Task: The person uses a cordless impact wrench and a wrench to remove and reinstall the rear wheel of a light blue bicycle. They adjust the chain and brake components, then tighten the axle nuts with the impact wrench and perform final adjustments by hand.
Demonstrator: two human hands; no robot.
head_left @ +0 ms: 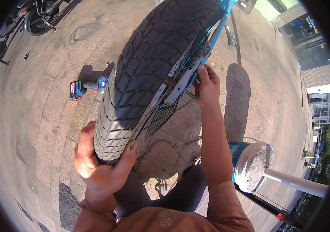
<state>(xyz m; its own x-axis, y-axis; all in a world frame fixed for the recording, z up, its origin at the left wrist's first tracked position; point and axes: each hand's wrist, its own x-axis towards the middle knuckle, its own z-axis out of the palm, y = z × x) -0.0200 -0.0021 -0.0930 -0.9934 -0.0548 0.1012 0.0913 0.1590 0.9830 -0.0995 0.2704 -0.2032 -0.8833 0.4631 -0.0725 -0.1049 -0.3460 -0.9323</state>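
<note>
A bicycle tire [149, 58] with a blocky black tread fills the upper middle, standing between my arms. My left hand [105, 166] is wrapped round its near end, thumb on the right side and fingers on the left. My right hand [208, 85] pinches at the blue bike frame [217, 33] to the right of the wheel, near a coil spring [203, 52]. Exactly what its fingertips hold is partly hidden. Below the spring, metal brackets run alongside the tire, and a dark wire rack [159, 120] shows under them.
A blue cordless power tool [89, 87] lies on the paved ground left of the tire. At right stands a bucket [246, 166] filled with grey material, a white pipe [296, 182] rising from it. Another two-wheeler [39, 19] is parked at the far left.
</note>
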